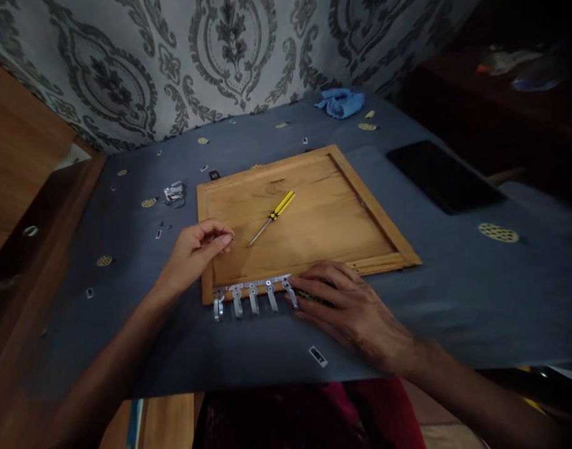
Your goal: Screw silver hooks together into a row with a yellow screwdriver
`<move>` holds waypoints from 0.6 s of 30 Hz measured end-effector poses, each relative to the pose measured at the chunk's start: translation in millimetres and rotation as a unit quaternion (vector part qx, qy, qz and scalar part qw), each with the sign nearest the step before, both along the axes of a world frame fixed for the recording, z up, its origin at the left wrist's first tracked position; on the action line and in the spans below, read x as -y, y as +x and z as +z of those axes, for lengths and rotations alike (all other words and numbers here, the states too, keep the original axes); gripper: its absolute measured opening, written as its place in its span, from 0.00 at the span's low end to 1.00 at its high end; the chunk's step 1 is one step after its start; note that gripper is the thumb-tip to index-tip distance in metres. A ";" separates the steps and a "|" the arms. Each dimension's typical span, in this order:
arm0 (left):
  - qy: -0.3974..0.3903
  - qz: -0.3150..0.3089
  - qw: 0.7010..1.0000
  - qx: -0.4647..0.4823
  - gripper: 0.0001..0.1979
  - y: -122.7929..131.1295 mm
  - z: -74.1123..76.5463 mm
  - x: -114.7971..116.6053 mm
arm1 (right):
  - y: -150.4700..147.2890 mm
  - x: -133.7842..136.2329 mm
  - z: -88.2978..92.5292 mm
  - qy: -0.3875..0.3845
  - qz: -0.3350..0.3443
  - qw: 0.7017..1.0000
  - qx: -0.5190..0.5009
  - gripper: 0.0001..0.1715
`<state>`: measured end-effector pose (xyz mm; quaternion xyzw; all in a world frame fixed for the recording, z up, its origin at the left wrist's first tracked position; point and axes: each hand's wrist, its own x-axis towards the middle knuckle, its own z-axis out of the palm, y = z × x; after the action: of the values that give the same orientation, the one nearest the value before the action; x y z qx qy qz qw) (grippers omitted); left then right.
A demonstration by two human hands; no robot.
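A square wooden panel with a raised frame lies on a blue-grey cloth. A yellow-handled screwdriver rests on it, tip toward me. A metal rail with several hooks lies along the panel's near edge. My left hand hovers over the panel's left edge, its fingers pinched on something tiny that I cannot make out. My right hand lies flat, fingers spread, on the right end of the hook rail and the panel's near edge, with something dark and thin under its fingers.
A black phone or tablet lies at the right. A crumpled blue cloth sits at the far edge. A small clear bag of hardware and scattered small parts lie left of the panel. Patterned wallpaper behind, wooden furniture at left.
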<state>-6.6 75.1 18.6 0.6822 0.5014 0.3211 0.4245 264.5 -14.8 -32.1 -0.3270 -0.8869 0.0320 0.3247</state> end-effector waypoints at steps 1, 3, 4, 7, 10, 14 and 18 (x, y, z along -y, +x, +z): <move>-0.014 -0.012 1.000 0.000 0.11 4.5 2.4 2.4 | -0.1 -0.1 -0.4 0.003 0.000 1.000 -0.002 0.12; -0.038 -0.039 0.999 -0.001 0.11 14.4 7.6 7.9 | -0.3 0.0 -0.7 0.005 -0.002 1.000 -0.003 0.13; -0.049 -0.054 0.997 0.001 0.10 19.7 9.9 10.7 | -0.3 0.1 -0.6 0.005 -0.003 1.000 -0.002 0.12; -0.070 -0.095 0.993 0.006 0.09 35.1 14.1 17.9 | -0.6 0.7 0.7 0.008 -0.002 1.000 -0.002 0.11; -0.097 -0.142 0.985 -0.008 0.08 47.1 13.5 21.6 | -0.9 0.8 2.7 0.012 -0.003 1.000 -0.005 0.12; -0.114 -0.189 0.975 -0.025 0.06 55.9 7.9 22.0 | -0.9 0.6 4.5 0.004 -0.001 1.000 0.003 0.14; -0.096 -0.211 0.971 -0.057 0.05 58.5 3.1 21.3 | -0.7 0.8 4.4 -0.002 -0.004 1.000 0.010 0.13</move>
<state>51.9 53.8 21.8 0.7460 0.3980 0.1350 0.5166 263.9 -15.6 -27.8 -0.3319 -0.8885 0.0293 0.3157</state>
